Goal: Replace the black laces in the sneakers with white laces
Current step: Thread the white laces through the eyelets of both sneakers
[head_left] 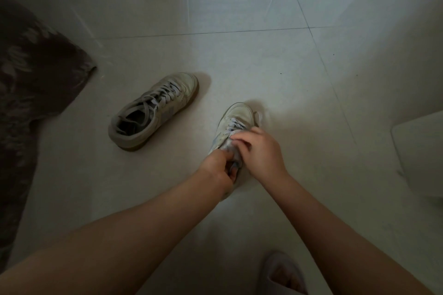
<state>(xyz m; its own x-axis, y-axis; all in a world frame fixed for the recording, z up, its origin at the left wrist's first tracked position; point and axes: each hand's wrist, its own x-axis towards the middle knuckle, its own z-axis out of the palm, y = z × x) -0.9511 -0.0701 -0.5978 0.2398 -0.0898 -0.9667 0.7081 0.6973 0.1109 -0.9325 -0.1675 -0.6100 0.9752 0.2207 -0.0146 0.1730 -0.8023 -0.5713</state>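
Two worn pale sneakers stand on the tiled floor. The left sneaker (pixel 153 110) lies apart, toe pointing up-right, laced with pale laces whose loose ends fall into its opening. The right sneaker (pixel 236 124) is under both my hands, with pale laces (pixel 233 124) showing over its forefoot. My left hand (pixel 219 171) grips the sneaker's collar near the heel, fingers curled into the opening. My right hand (pixel 257 148) has curled fingers on the tongue and upper lacing. The rear of this sneaker is hidden by my hands.
A dark patterned fabric (pixel 31 93) hangs along the left edge. A pale flat object (pixel 419 151) sits at the right edge. A foot in a light slipper (pixel 282 273) shows at the bottom. Pale floor tiles (pixel 239 7) stretch beyond the sneakers.
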